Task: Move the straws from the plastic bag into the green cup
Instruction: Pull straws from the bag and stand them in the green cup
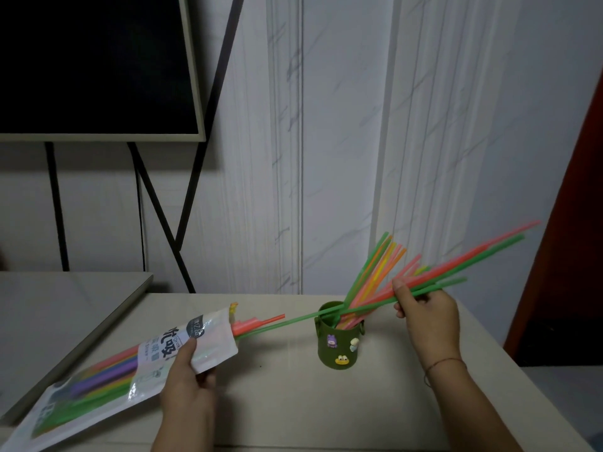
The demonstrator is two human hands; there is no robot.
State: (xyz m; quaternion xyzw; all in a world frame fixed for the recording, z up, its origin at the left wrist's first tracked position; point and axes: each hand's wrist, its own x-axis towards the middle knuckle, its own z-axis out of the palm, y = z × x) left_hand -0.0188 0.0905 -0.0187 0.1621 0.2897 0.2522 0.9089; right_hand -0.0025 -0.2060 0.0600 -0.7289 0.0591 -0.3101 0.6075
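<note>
A clear plastic bag (pixel 98 376) with printed label lies on the table's left, still holding several coloured straws; pink ones (pixel 257 322) poke from its open mouth. My left hand (pixel 187 376) grips the bag near that mouth. The dark green cup (pixel 339 344) with small cartoon stickers stands mid-table, several straws (pixel 375 272) leaning out of it to the upper right. My right hand (pixel 424 311) pinches a few long straws (pixel 473 259), green and pink, just right of the cup; one green straw (pixel 293 320) reaches back across the cup's rim toward the bag.
The beige table (pixel 293 402) runs to an edge on the right. A lower grey surface (pixel 49 308) adjoins at left. A dark screen (pixel 91 66) on a black stand sits behind it, before a white marbled wall. A red panel (pixel 574 223) stands far right.
</note>
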